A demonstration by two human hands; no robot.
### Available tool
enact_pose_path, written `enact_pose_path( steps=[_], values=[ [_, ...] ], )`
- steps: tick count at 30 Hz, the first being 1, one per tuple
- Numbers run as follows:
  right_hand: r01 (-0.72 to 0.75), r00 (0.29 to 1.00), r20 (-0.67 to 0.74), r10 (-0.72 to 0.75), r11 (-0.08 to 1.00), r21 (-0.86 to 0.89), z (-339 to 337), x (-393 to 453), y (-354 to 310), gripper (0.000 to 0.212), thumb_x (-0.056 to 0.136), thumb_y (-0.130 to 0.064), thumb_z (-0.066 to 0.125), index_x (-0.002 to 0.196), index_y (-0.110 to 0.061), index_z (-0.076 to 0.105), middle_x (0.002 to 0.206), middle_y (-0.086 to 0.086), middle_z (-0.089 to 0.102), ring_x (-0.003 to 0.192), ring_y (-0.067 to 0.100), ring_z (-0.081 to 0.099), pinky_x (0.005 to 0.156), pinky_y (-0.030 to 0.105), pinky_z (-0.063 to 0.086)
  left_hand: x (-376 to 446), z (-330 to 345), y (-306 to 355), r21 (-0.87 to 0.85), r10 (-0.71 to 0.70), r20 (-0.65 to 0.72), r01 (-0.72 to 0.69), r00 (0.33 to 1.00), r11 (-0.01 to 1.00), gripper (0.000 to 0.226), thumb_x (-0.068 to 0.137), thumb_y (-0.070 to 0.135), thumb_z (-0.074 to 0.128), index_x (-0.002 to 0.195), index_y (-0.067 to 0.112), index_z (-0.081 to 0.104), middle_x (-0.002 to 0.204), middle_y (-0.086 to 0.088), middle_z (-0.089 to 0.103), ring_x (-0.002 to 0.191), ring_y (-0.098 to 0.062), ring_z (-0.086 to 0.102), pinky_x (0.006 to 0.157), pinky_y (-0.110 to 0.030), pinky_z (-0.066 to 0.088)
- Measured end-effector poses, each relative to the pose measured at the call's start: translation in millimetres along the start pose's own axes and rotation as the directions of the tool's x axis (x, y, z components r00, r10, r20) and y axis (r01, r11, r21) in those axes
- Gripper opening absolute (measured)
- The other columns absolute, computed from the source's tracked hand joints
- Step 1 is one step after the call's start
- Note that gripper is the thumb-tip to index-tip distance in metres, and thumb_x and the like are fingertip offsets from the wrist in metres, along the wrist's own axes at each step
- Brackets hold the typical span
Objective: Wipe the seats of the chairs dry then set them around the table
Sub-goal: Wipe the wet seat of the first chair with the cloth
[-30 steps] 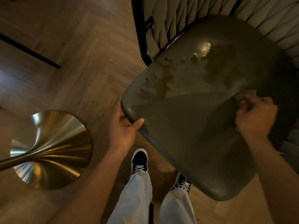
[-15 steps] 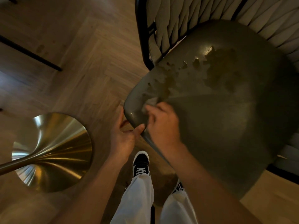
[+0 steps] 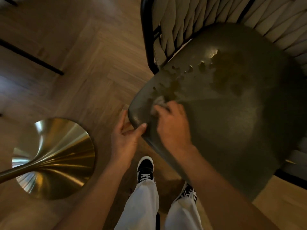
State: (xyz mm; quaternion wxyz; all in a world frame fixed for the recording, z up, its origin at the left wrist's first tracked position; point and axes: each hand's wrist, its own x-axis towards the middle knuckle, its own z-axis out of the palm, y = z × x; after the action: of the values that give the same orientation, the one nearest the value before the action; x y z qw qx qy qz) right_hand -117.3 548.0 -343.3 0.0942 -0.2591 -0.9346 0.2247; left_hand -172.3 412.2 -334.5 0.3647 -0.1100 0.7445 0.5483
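A chair with a dark green seat (image 3: 232,123) and a woven rope back (image 3: 207,17) fills the right of the view. Wet patches (image 3: 227,77) spread over the back half of the seat, from the left corner to the middle. My left hand (image 3: 127,140) grips the seat's near left corner, thumb on top. My right hand (image 3: 172,128) holds a small pale cloth (image 3: 159,103) bunched under its fingers and presses it on the seat near that corner, at the edge of the wet area. The front half of the seat looks dull and free of puddles.
The round brass base of a table (image 3: 54,158) stands on the wooden floor at the left, its stem leaning out of view. Thin black legs (image 3: 31,57) cross the floor at the upper left. My feet (image 3: 144,170) stand just below the seat's front edge.
My right hand swept the cloth from the seat's right side across to the left corner, then nudged slightly up toward the wet patch. My left hand kept its grip.
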Motion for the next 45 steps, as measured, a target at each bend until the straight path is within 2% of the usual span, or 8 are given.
enact_pose_path(
  steps=[6,14,22,27,30,35,40,45],
  values=[
    [-0.344,0.925,-0.215,0.314,0.931,-0.121,-62.6,-8.3,136.8,0.040,0.081,-0.019,0.042,0.110,-0.007,0.068,0.105,0.026,0.055,0.094,0.044,0.052,0.088,0.039,0.041,10.6,13.9,15.8,0.105,0.029,-0.022,-0.027,0.999,0.994,0.092,0.076,0.011,0.080,0.150,0.030,0.030,0.117,0.020,0.050,0.074,0.029,0.048,0.065,-0.002,0.043],
    [-0.648,0.747,-0.315,0.585,0.747,-0.150,-106.4,-13.0,213.8,0.039,0.081,-0.013,0.044,0.111,-0.004,0.066,0.096,0.031,0.058,0.088,0.046,0.051,0.081,0.048,0.044,11.5,9.9,15.3,0.208,0.076,-0.038,-0.067,0.996,0.976,0.087,0.074,0.015,0.083,0.147,0.030,0.039,0.123,0.011,0.056,0.085,0.019,0.051,0.074,-0.006,0.040],
    [-0.370,0.909,-0.212,0.358,0.929,-0.018,-42.0,-4.7,105.4,0.038,0.077,-0.009,0.051,0.110,-0.009,0.070,0.097,0.019,0.063,0.092,0.037,0.056,0.089,0.033,0.041,15.1,7.9,5.0,0.148,0.085,-0.014,-0.082,0.996,0.986,0.087,0.074,0.011,0.082,0.147,0.031,0.039,0.119,0.013,0.057,0.090,0.009,0.064,0.078,-0.014,0.054],
    [-0.155,0.980,-0.109,0.169,0.980,0.123,-2.4,-0.5,13.3,0.031,0.077,-0.004,0.059,0.104,-0.010,0.072,0.092,0.013,0.060,0.082,0.032,0.057,0.075,0.037,0.053,14.5,4.6,3.7,0.081,0.107,0.032,-0.109,0.994,0.991,0.077,0.080,0.014,0.075,0.146,0.029,0.038,0.125,0.011,0.055,0.092,0.014,0.063,0.076,-0.012,0.054],
    [-0.022,1.000,-0.010,0.023,0.986,0.165,18.6,7.4,-25.0,0.029,0.080,-0.012,0.051,0.099,-0.010,0.072,0.090,0.011,0.058,0.081,0.028,0.053,0.071,0.035,0.047,17.7,-2.5,2.7,0.028,0.068,0.051,-0.070,0.996,0.997,0.054,0.090,0.033,0.059,0.142,0.031,0.045,0.134,0.005,0.058,0.110,-0.005,0.063,0.091,-0.034,0.055],
    [0.238,0.933,0.242,-0.265,0.962,0.138,38.3,27.1,-52.0,0.025,0.074,0.000,0.063,0.097,-0.005,0.070,0.101,0.015,0.056,0.087,0.030,0.046,0.068,0.038,0.043,16.3,-8.3,-2.5,-0.040,-0.041,0.063,0.044,0.997,0.998,0.025,0.103,0.022,0.042,0.120,0.029,0.059,0.106,0.005,0.070,0.091,-0.004,0.070,0.065,-0.017,0.055],
    [0.197,0.968,0.144,-0.204,0.979,0.055,20.4,27.0,-25.9,0.031,0.077,-0.005,0.048,0.100,-0.007,0.069,0.095,0.015,0.055,0.082,0.033,0.050,0.065,0.040,0.048,20.2,-6.7,-11.8,0.066,-0.054,0.011,0.053,0.998,0.996,0.033,0.101,0.027,0.046,0.129,0.045,0.051,0.132,0.006,0.058,0.116,-0.010,0.059,0.095,-0.037,0.051],
    [-0.012,0.998,-0.054,0.013,1.000,0.021,-9.9,16.8,42.1,0.029,0.082,-0.004,0.052,0.104,-0.008,0.072,0.094,0.015,0.059,0.081,0.035,0.056,0.076,0.042,0.053,30.3,-2.3,4.5,0.252,0.080,0.047,-0.089,0.996,0.964,0.059,0.091,0.036,0.061,0.141,0.051,0.032,0.139,0.017,0.038,0.110,0.005,0.047,0.095,-0.023,0.041]
  ],
)
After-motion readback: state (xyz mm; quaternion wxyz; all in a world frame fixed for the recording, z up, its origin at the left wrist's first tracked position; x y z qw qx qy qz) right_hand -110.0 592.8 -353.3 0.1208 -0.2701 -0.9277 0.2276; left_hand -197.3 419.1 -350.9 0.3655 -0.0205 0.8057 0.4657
